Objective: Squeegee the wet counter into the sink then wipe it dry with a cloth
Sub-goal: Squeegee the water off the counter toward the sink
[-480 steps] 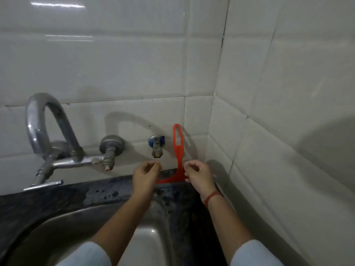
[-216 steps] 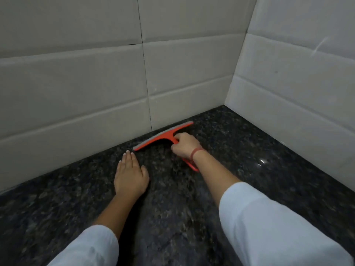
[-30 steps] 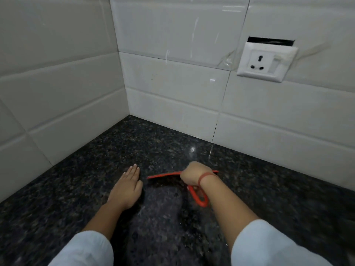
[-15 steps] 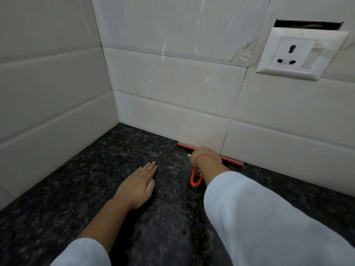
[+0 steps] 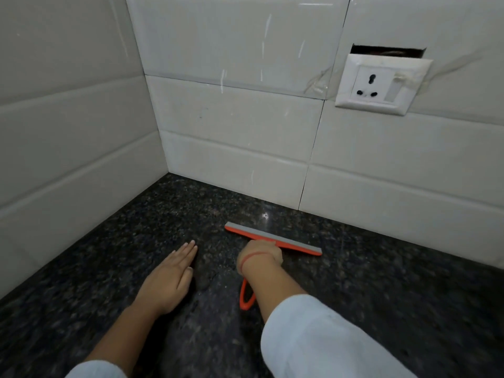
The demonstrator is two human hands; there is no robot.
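Observation:
An orange squeegee (image 5: 289,242) with a grey rubber blade lies blade-down on the dark speckled granite counter (image 5: 381,290), a short way out from the back wall. My right hand (image 5: 260,255) grips its handle just behind the blade; the handle's loop end shows under my wrist. My left hand (image 5: 170,276) rests flat on the counter to the left, fingers straight and together. No sink and no cloth are in view.
White tiled walls meet in a corner (image 5: 163,170) at the back left. A white wall socket (image 5: 381,85) sits on the back wall above the counter, to the right. Dark counter stretches right and toward me.
The squeegee has come away from the foot of the back wall toward me, my right hand with it. My left hand still lies flat on the counter.

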